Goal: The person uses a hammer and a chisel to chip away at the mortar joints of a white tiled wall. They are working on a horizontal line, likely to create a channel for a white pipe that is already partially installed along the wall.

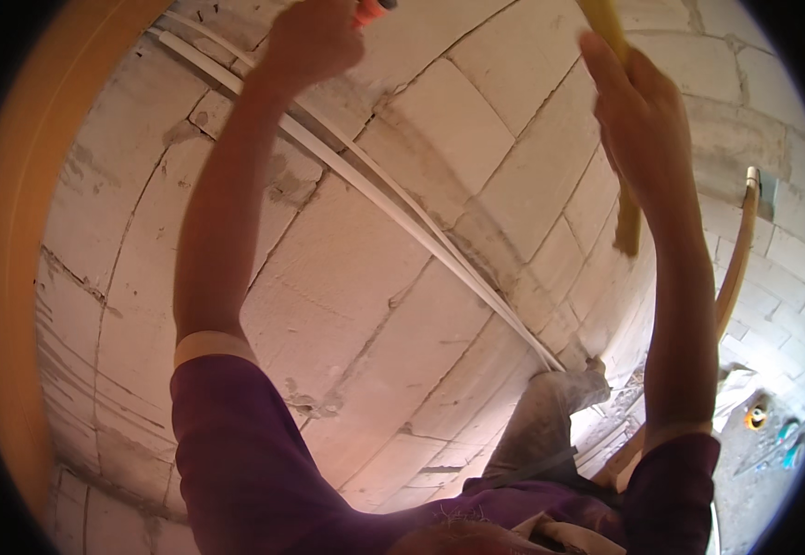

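Observation:
Both my arms are raised in front of a wall of pale blocks (347, 268). At the upper edge my left hand (315, 42) is closed around an orange-and-black tool grip (370, 11). Most of that tool is out of the picture or behind my fingers, so its kind does not show. To the right, my right hand (641, 125) grips a yellowish wooden handle (628, 227). Its lower end sticks out below my fist, and its upper part leaves the picture at the top. Whatever head it has is out of sight.
Two thin white pipes (393, 208) run diagonally along the wall between my arms. A wide orange-brown board (5, 277) lines the left side. At right are a curved wooden strip (736, 259) and a floor with an orange round item (755, 416) and teal things (791, 453).

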A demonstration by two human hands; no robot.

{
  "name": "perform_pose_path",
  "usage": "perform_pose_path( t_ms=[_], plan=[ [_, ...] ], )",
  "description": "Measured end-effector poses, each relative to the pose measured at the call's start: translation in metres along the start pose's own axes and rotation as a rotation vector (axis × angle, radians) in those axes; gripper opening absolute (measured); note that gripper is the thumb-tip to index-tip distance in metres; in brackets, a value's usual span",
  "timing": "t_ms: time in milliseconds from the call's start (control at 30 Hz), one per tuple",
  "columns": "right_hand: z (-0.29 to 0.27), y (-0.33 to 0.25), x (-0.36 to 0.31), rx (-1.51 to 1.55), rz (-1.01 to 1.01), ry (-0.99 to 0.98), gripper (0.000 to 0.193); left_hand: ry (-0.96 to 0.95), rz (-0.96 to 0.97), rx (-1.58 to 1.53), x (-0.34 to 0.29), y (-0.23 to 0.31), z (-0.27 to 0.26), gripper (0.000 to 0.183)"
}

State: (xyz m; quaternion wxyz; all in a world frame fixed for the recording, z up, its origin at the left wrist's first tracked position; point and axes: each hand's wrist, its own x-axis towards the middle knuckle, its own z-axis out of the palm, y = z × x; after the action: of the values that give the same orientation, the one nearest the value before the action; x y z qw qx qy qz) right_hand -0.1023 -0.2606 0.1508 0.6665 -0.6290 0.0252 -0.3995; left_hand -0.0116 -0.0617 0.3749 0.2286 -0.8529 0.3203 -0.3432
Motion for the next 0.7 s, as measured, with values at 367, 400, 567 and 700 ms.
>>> perform_pose_path(
  t_ms=[367, 400, 567, 700],
  plan=[
    [-0.086, 0.089, -0.146, 0.321, 0.567, -0.066, 0.033, 0.163, 0.339, 0.127, -0.005, -0.024, 0.110, 0.029],
    [-0.089, 0.098, -0.156, 0.323, 0.621, -0.091, 0.033, 0.154, 0.349, 0.106, -0.007, -0.026, 0.109, 0.029],
    [-0.117, 0.163, -0.197, -0.170, 0.540, -0.246, 0.024, 0.026, 0.236, -0.022, -0.031, 0.033, 0.094, 0.030],
    [-0.130, 0.193, -0.217, -0.278, 0.631, -0.319, 0.025, 0.056, 0.357, -0.041, -0.077, 0.068, 0.054, 0.033]
  ],
)
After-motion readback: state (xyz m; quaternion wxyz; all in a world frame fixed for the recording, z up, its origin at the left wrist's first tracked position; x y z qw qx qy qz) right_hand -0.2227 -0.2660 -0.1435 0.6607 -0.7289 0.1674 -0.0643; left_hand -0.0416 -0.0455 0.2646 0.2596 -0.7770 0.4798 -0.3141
